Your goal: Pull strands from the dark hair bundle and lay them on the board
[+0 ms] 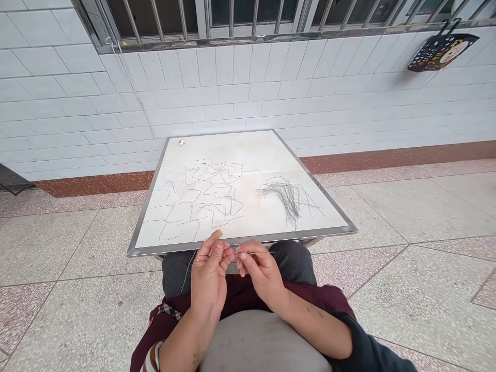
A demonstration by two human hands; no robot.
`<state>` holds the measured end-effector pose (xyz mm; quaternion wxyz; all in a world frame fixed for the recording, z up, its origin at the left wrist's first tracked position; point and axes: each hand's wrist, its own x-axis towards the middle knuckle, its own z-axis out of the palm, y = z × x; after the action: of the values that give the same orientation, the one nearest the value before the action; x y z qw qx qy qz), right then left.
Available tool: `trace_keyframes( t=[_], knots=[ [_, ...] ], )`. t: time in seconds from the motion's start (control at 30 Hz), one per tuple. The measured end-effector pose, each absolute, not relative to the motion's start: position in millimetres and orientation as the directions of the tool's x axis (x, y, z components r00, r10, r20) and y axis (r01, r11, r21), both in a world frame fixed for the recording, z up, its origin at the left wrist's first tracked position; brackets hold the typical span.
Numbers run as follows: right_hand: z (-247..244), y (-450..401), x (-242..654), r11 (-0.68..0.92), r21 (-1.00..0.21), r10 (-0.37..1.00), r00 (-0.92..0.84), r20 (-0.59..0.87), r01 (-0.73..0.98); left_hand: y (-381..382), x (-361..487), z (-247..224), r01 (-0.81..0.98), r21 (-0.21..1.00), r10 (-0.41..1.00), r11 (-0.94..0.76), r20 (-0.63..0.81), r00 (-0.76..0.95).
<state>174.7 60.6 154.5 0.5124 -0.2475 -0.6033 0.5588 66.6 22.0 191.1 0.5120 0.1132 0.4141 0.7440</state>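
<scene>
My left hand [209, 276] and my right hand [265, 276] meet in front of the table's near edge, above my lap. Between the fingertips of both is a thin wire [187, 273]; one stretch hangs down beside the left hand, and a short end shows past the right fingers. Both hands are closed in a pinch. A small tan piece [217, 234], perhaps tape, sits at a left fingertip. Bent zigzag wires [201, 194] lie spread over the table's left half. On its right lies a loose bundle of straighter dark wires [290, 199].
The white table [240, 143] has a grey metal rim and stands near a tiled wall [232, 95]. A tiny red-and-white object [182, 143] rests at its far left corner. A patterned bag [442, 51] hangs at the upper right, beside the barred window [232, 20].
</scene>
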Motion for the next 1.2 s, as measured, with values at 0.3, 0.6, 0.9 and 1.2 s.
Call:
trace_keyframes(
  t=[0.3, 0.6, 0.9, 1.2],
  knots=[
    [161.7, 63.8, 183.0, 0.341, -0.920, 0.806, -0.443, 0.393, -0.196, 19.8, 67.4, 191.8, -0.683, 0.718, 0.859, -0.137, -0.257, -0.443],
    [156.2, 62.9, 178.0, 0.357, -0.908, 0.820, -0.392, 0.418, -0.221, 20.9, 67.8, 189.2, -0.685, 0.714, 0.852, -0.147, -0.260, -0.454],
    [168.1, 73.4, 190.3, 0.231, -0.961, 0.726, -0.630, 0.276, -0.154, 17.2, 57.5, 187.3, -0.521, 0.846, 0.887, -0.116, -0.147, -0.437],
    [168.9, 77.9, 192.1, -0.033, -0.995, 0.676, -0.736, 0.045, -0.091, 11.3, 47.7, 185.9, -0.155, 0.987, 0.890, 0.029, -0.096, -0.446]
  ],
)
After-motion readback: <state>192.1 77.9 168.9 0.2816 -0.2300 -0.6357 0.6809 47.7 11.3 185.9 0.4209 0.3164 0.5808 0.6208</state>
